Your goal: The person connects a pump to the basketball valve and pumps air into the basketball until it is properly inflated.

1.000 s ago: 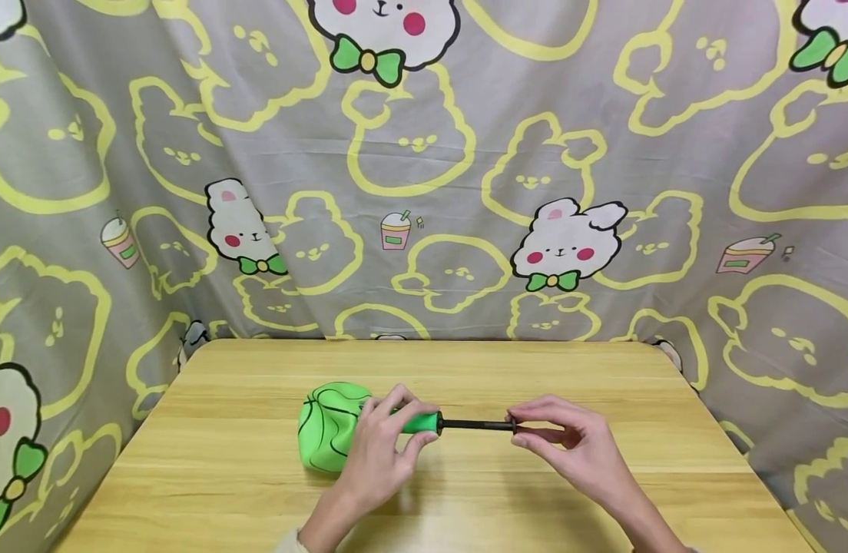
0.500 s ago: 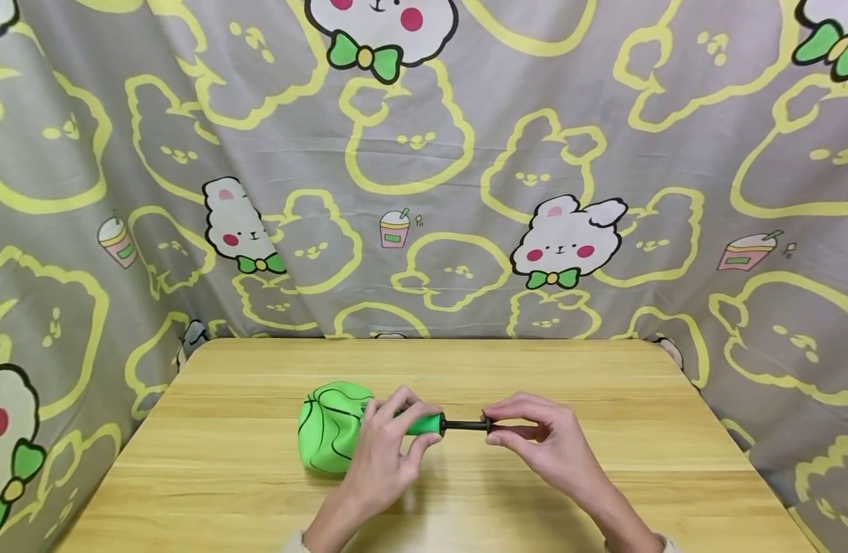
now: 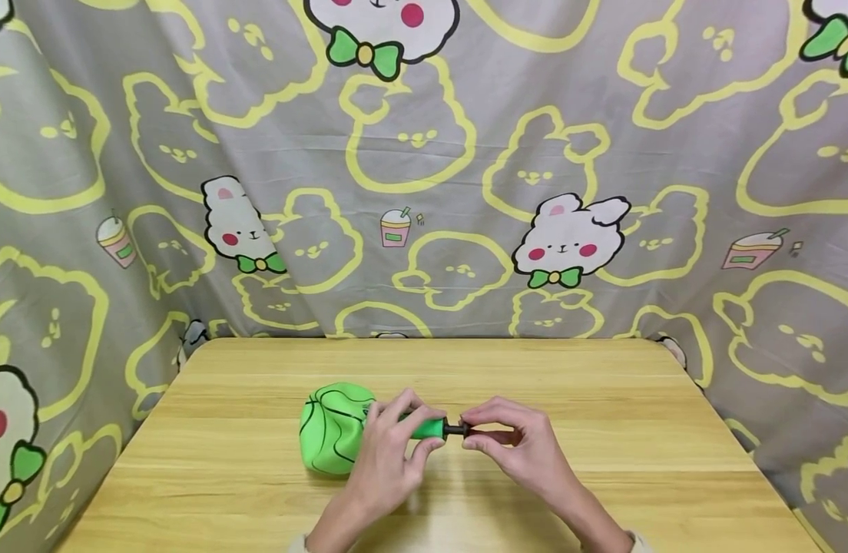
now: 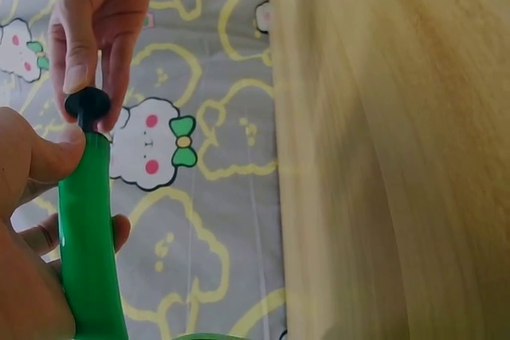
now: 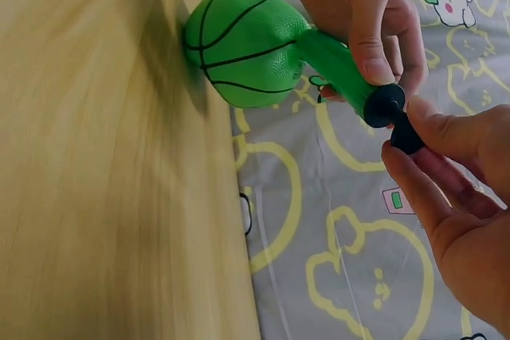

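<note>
A green hand pump [image 4: 86, 236] points sideways, its tip end against a partly deflated green ball [image 3: 330, 434] with black lines. My left hand [image 3: 389, 453] grips the pump's green barrel, fingers and thumb wrapped round it. With thumb and fingertips, my right hand [image 3: 521, 442] pinches the black pump handle [image 5: 406, 134] at the other end. Only a short length of black rod shows between handle and barrel. The ball looks dented on its upper side in the head view and rests on the table. Where the pump meets the ball is hidden behind my left hand in the head view.
The light wooden table [image 3: 569, 376] has rounded far corners. Behind and beside it hangs a grey curtain [image 3: 465, 153] with yellow cartoon outlines and white rabbit faces.
My right hand has moved left, pushing the pump handle toward the barrel, so the visible rod is much shorter. My left hand and the ball have stayed almost in place.
</note>
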`<act>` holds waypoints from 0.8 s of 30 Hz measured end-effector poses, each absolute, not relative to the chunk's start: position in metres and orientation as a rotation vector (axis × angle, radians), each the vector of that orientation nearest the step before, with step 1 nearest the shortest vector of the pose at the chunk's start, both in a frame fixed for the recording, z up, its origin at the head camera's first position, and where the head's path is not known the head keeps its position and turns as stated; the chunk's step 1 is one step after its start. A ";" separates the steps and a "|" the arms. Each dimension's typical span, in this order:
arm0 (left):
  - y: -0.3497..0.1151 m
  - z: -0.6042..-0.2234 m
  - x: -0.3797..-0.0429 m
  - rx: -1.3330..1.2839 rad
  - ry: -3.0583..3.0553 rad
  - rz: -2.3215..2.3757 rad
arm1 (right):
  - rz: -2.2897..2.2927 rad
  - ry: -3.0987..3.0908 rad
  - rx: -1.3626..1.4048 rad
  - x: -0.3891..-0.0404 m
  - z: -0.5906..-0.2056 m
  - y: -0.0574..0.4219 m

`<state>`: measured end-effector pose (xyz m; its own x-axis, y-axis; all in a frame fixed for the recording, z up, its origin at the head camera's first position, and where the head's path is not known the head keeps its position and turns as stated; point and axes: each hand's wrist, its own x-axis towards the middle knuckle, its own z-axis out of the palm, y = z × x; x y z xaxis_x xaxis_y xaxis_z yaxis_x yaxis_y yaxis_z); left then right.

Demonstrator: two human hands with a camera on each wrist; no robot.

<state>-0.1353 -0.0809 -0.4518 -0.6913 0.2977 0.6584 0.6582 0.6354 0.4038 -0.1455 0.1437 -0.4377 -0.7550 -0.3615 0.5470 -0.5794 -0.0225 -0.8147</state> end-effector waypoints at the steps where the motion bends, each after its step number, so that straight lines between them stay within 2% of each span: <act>1: -0.081 -0.451 -0.135 -0.746 -2.311 -0.875 | 1.886 -2.070 1.012 -0.145 -0.438 0.144; 12: -0.082 -0.448 -0.136 -0.802 -2.288 -0.939 | 1.897 -2.198 1.017 -0.142 -0.431 0.152; 24: -0.091 -0.444 -0.139 -0.737 -2.289 -0.975 | 1.865 -2.227 1.042 -0.145 -0.413 0.177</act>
<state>-0.1386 -0.0912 -0.4445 -0.7048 0.2693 0.6563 0.6598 0.5885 0.4672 -0.1446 0.1765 -0.4126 -0.7708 -0.4531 0.4479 -0.5206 0.0427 -0.8527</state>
